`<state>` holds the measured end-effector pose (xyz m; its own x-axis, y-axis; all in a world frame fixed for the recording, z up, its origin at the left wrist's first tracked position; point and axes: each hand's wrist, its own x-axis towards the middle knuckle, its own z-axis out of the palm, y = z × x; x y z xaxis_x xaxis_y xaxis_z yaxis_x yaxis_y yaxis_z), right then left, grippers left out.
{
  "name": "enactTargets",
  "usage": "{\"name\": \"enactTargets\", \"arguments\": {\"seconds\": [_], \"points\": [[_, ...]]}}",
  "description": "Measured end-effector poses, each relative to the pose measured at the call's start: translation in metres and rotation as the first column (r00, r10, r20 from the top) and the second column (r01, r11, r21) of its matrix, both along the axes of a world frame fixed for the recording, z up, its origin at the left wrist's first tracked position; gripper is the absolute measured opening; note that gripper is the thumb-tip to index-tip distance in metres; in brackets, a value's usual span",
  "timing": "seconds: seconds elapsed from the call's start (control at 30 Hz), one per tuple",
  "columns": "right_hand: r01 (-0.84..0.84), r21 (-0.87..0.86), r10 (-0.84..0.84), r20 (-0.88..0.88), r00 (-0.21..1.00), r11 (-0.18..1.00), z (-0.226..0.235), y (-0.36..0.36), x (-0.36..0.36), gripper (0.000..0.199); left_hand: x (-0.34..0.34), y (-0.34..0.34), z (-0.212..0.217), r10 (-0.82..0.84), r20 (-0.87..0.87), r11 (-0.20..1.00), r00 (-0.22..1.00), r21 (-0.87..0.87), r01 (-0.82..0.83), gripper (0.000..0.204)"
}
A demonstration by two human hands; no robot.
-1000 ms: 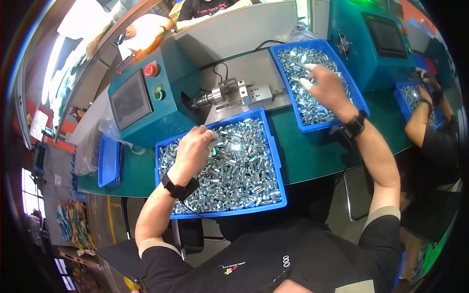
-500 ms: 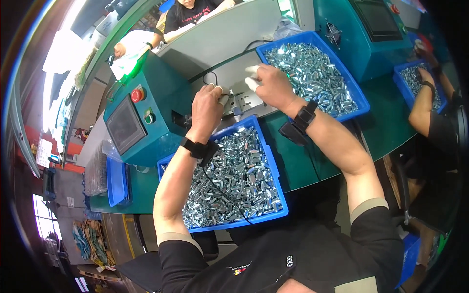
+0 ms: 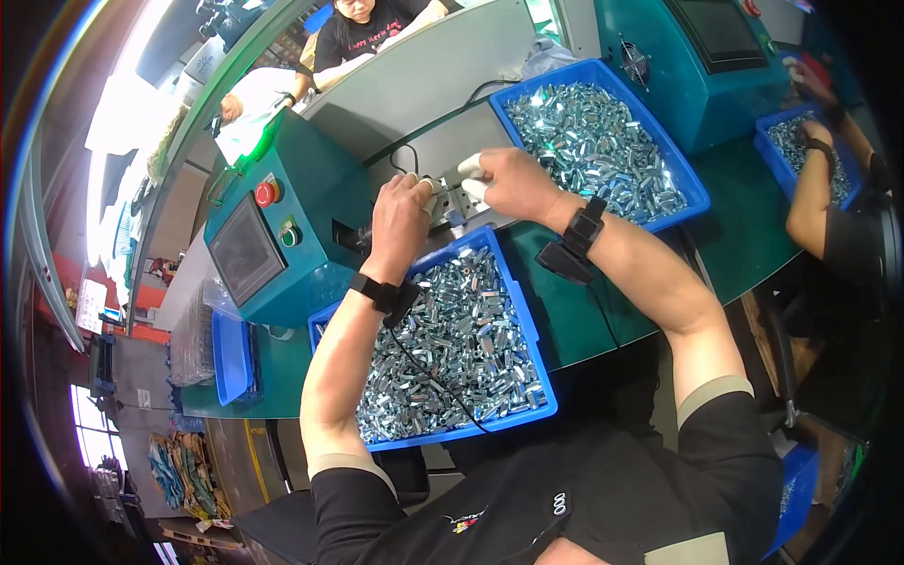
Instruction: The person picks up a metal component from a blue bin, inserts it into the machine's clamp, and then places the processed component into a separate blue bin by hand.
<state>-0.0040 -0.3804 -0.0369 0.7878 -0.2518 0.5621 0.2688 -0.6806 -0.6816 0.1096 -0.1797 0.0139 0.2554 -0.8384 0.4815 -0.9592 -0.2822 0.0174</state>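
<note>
My left hand (image 3: 400, 218) and my right hand (image 3: 507, 181) meet at a small metal fixture (image 3: 454, 203) between two blue bins. The left hand's fingers are curled tight against the fixture's left side, pinching a small metal part. My right hand's white-capped fingertips rest on the fixture's top right; I cannot see whether they hold anything. Both wrists carry black bands. The near blue bin (image 3: 530, 331) below my hands is full of small shiny metal parts. The far blue bin (image 3: 695, 191) on the right holds more of them.
A teal machine (image 3: 282, 235) with a screen and a red button stands left of the fixture, and another teal machine (image 3: 716, 56) stands at the back right. A co-worker's arm (image 3: 812, 202) reaches into a third blue bin (image 3: 796, 141). Another person (image 3: 367, 28) sits across the table.
A second ago my left hand was in the near bin and my right hand in the far bin. Both have since come together at the fixture and stayed there.
</note>
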Motion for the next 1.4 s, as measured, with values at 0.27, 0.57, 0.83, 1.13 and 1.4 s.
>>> {"name": "enactTargets", "arguments": {"seconds": [0.27, 0.57, 0.83, 1.13, 1.4], "points": [[-0.096, -0.005, 0.095, -0.027, 0.995, 0.995, -0.004, 0.001, 0.000, 0.029, -0.001, -0.002, -0.003, -0.059, 0.161, 0.998, 0.985, 0.011, 0.058, 0.006], [-0.211, -0.069, 0.208, -0.054, 0.977, 0.975, -0.007, 0.004, 0.003, 0.031, -0.012, 0.013, 0.004, -0.030, 0.139, 0.998, 0.990, 0.067, 0.021, 0.021], [-0.393, 0.215, 0.415, -0.069, 0.907, 0.894, -0.013, 0.004, 0.020, 0.028, -0.056, 0.077, 0.023, -0.009, 0.045, 0.999, 0.999, -0.039, 0.011, 0.031], [-0.281, 0.612, 0.591, -0.390, 0.706, 0.739, 0.014, 0.001, 0.035, 0.028, -0.096, 0.158, 0.022, 0.077, -0.149, 0.997, 0.986, -0.004, -0.079, 0.032], [-0.326, 0.687, 0.693, -0.358, 0.626, 0.649, 0.011, 0.006, 0.045, 0.029, -0.109, 0.182, 0.023, 0.116, -0.193, 0.991, 0.974, -0.037, -0.126, 0.030]]}}
